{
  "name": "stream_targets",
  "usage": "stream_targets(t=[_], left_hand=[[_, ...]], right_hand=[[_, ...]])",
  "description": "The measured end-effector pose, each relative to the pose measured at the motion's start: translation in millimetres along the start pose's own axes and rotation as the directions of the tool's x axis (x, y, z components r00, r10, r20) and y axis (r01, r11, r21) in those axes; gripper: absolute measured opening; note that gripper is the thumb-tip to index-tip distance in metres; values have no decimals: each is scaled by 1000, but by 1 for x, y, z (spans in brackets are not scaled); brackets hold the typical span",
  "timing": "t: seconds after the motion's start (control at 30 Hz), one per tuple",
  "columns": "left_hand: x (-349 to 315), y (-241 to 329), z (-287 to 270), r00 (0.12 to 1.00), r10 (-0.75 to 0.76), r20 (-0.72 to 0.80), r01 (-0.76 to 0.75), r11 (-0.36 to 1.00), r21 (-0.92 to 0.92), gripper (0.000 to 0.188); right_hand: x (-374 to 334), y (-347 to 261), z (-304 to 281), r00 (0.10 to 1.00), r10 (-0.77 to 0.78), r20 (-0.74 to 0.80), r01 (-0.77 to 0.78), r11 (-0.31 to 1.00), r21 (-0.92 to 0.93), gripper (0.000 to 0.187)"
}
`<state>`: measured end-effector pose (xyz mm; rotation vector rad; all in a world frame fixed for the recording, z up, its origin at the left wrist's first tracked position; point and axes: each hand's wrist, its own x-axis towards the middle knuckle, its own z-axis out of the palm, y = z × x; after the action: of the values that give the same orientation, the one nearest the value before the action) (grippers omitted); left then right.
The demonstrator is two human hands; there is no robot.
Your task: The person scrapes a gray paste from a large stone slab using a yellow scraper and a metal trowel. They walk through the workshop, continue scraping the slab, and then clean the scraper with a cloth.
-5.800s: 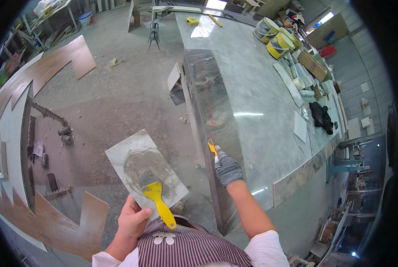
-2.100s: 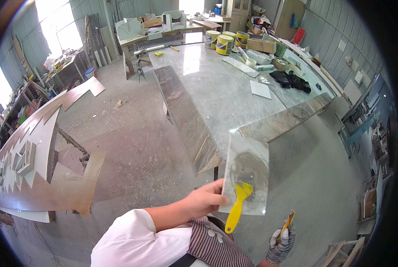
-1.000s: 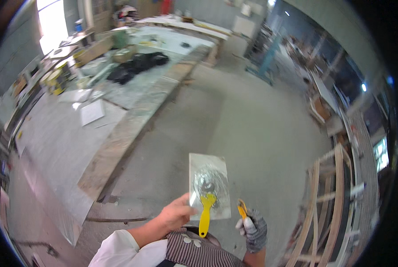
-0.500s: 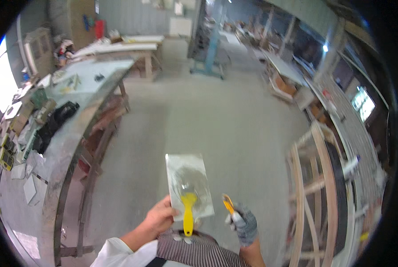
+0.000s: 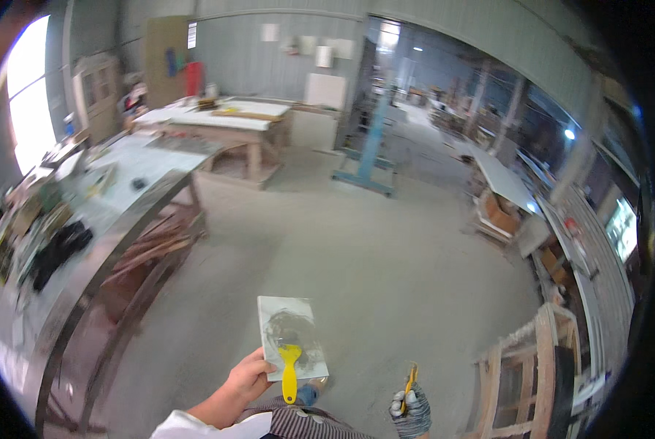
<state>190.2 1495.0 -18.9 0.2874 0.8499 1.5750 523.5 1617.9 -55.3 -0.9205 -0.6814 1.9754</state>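
My bare left hand (image 5: pixel 250 375) grips the left edge of a small white rectangular board (image 5: pixel 298 304). Grey paste is smeared across the board's face. A yellow plastic scraper (image 5: pixel 289 372) lies over the paste, its blade on the board and its handle pointing down toward me; whether my fingers also touch it is hidden. Lower right, my right hand (image 5: pixel 412 414), in a grey knit glove, is closed round a slim yellow-orange utility knife (image 5: pixel 412 378), which points upward. The two hands are apart, both above the floor.
A long worktable (image 5: pixel 170 157) on the left carries a black plastic bag (image 5: pixel 62 252) and clutter. Behind it stands another table (image 5: pixel 225 124). A blue wheeled stand (image 5: pixel 371 157) is ahead. Wooden frames (image 5: pixel 536 366) lean at the lower right, with a low bench (image 5: pixel 499 175) beyond.
The view has tilted up, so the room sits lower. Both hands appear lower in the picture, with the board slightly further left. Each hand keeps its hold.
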Motion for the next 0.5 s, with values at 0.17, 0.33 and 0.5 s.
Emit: stream_targets(t=[0.17, 0.33, 0.5], left_hand=[[156, 11, 69, 995, -19, 100, 21, 1000, -15, 51], [325, -4, 120, 955, -196, 222, 205, 979, -16, 51], [466, -20, 180, 925, 73, 372, -301, 739, 603, 54]], right_hand=[[90, -75, -52, 975, 18, -220, 23, 983, 182, 17], [166, -132, -69, 945, 52, -323, 50, 953, 300, 11], [271, -184, -120, 950, -129, -284, 212, 935, 285, 14]])
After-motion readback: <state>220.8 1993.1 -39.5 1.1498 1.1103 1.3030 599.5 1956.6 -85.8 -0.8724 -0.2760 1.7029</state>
